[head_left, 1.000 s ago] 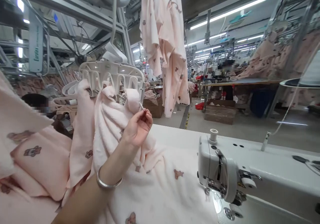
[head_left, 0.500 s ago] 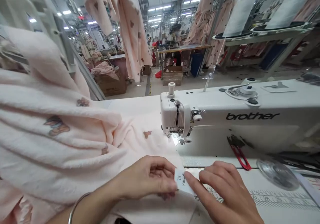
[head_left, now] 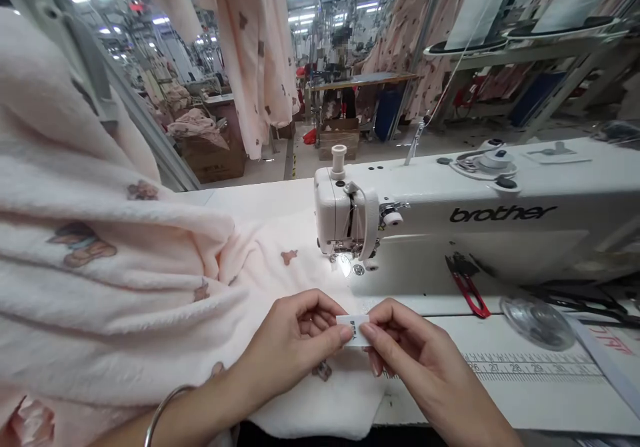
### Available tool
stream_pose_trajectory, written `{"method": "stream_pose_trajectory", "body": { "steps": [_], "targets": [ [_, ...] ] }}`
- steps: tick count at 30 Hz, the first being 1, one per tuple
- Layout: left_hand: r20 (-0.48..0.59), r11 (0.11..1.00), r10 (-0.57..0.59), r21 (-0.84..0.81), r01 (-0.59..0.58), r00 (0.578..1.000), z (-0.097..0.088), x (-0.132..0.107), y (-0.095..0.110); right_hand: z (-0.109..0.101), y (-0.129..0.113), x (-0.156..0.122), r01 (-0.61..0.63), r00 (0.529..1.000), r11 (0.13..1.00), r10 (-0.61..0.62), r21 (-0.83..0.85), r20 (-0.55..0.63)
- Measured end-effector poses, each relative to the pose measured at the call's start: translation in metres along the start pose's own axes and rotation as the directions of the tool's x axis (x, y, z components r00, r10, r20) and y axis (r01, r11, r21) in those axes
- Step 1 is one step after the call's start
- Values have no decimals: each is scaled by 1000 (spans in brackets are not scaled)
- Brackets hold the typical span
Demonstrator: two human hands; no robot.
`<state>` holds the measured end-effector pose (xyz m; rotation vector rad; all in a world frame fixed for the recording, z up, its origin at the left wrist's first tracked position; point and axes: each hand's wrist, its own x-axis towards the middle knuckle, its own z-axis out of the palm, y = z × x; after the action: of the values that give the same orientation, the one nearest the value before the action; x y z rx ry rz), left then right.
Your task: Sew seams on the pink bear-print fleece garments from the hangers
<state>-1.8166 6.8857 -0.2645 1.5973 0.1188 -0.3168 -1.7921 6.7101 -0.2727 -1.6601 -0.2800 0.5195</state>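
A small white size label (head_left: pixel 354 328) is pinched between the fingertips of my left hand (head_left: pixel 295 340) and my right hand (head_left: pixel 400 350). Both hands hover just above the edge of a pale pink fleece garment (head_left: pixel 150 280) printed with small brown bears, which is heaped on the left and spreads over the sewing table (head_left: pixel 525 394). The white Brother sewing machine (head_left: pixel 450 220) stands just behind my hands, its needle area (head_left: pixel 345 260) lit by a small lamp. A silver bangle sits on my left wrist.
Red thread snips (head_left: pixel 467 290) lie at the machine's base, a clear bobbin case (head_left: pixel 537 320) to their right. A printed ruler (head_left: pixel 530 367) runs along the table. Pink garments hang overhead; cardboard boxes (head_left: pixel 210 157) and other workstations stand beyond.
My left hand came down from the hanging garment to the table. Both hands now pinch the label, which has been folded smaller and lifted slightly since half a second ago.
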Motion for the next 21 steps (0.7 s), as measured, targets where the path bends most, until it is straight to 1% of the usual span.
{"method": "stream_pose_trajectory", "body": {
  "steps": [2, 6, 8, 13, 15, 16, 17, 18, 19, 20, 21],
  "targets": [
    [-7, 999, 13, 33, -13, 1000, -2, 1, -1, -1, 2, 1, -6, 1000, 1000, 6, -15, 0],
    [6, 1000, -5, -18, 5, 1000, -4, 4, -4, -2, 6, 2, 28, 999, 999, -27, -39, 16],
    [11, 1000, -10, -28, 10, 1000, -3, 6, -5, -2, 7, 3, 47, 999, 998, -46, -40, 18],
    [18, 999, -37, -29, 37, 999, 1, 6, -8, -2, 4, 4, 37, 999, 996, -37, -78, 6],
    [20, 999, -51, 4, 51, 998, -3, 6, -6, -6, 8, 2, 62, 998, 993, -61, -104, 15],
    [8, 998, -42, 44, 42, 999, -7, 6, -4, -9, 12, 1, 83, 996, 987, -84, -139, -4],
    [-26, 993, -9, 116, 12, 1000, -12, 8, -2, -12, 19, 0, 121, 990, 972, -132, -203, -41],
    [-79, 976, 47, 218, -29, 996, -19, 10, 1, -15, 27, -1, 183, 974, 938, -214, -296, -78],
    [-132, 939, 117, 338, -66, 984, -25, 14, 3, -18, 37, -2, 262, 940, 872, -327, -414, -95],
    [-170, 889, 183, 448, -89, 968, -31, 18, 4, -20, 48, -1, 344, 889, 767, -452, -541, -75],
    [-189, 841, 231, 532, -99, 954, -36, 24, 4, -21, 58, 0, 421, 826, 629, -563, -654, -10]
  ]
}}
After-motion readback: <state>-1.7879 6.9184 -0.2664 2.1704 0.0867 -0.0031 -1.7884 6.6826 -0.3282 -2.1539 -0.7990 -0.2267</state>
